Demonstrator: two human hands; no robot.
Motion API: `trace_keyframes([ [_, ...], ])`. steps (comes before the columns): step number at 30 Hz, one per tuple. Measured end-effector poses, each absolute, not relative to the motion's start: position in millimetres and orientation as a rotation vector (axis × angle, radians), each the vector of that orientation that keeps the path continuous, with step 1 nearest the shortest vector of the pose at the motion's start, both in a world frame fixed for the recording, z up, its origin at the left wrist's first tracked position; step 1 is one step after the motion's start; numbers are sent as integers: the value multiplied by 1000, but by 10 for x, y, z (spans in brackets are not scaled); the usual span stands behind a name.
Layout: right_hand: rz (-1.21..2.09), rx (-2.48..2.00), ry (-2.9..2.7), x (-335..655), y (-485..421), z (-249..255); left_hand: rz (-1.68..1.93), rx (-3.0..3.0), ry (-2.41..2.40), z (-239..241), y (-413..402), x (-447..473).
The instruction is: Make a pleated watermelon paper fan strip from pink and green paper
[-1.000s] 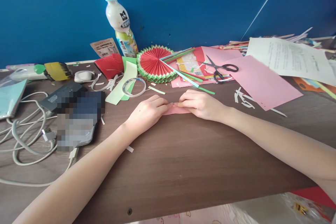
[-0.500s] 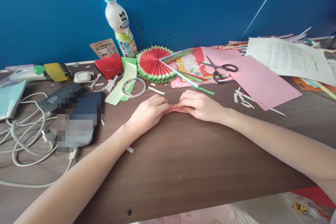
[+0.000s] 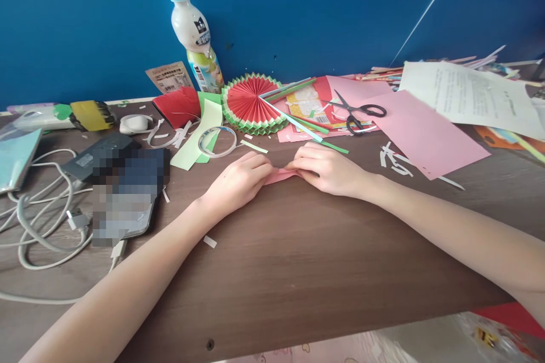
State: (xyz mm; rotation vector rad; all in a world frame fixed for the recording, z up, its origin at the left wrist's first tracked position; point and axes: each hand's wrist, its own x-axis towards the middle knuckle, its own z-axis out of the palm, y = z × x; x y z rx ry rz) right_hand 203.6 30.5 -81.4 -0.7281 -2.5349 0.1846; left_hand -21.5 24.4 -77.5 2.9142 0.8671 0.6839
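Between my two hands is a narrow piece of pink paper (image 3: 280, 175), low over the brown table (image 3: 298, 261). My left hand (image 3: 242, 180) grips its left end, fingers curled over it. At the other end my right hand (image 3: 322, 167) pinches the paper between thumb and fingers. Much of the paper is hidden under the fingers, so I cannot tell how it is folded. Just behind my hands stands a pleated red and green paper fan (image 3: 251, 103). A roll of tape (image 3: 217, 142) lies beyond my left hand, on light green paper (image 3: 193, 150).
Black scissors (image 3: 360, 112) rest on pink sheets (image 3: 430, 136) at the back right, beside a printed page (image 3: 472, 96). A bottle (image 3: 193, 39) stands against the blue wall. On the left are a phone (image 3: 140, 198), a power bank (image 3: 97, 156) and white cables (image 3: 28, 238).
My right hand has shifted very slightly up, and a little more of the pink paper shows between my hands. My left hand keeps its hold. Nothing else on the table has moved.
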Motion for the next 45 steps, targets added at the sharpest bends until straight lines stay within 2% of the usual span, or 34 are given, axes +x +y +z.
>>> trace_keyframes([
  [5, 110, -693, -2596, 2053, 317, -802, 713, 2935, 809, -772, 248, -223],
  [15, 126, -537, -2720, 2147, 382, -777, 499, 2973, 802, -642, 203, -202],
  [25, 107, -523, -2751, 2166, 356, -732, 469, 3014, 730, -635, 219, -235],
  [37, 275, -637, -2743, 2225, 383, -649, 466, 3054, 757, -676, 222, -255],
  [45, 97, -686, -2743, 2250, 399, -664, 540, 3039, 805, -692, 266, -312],
])
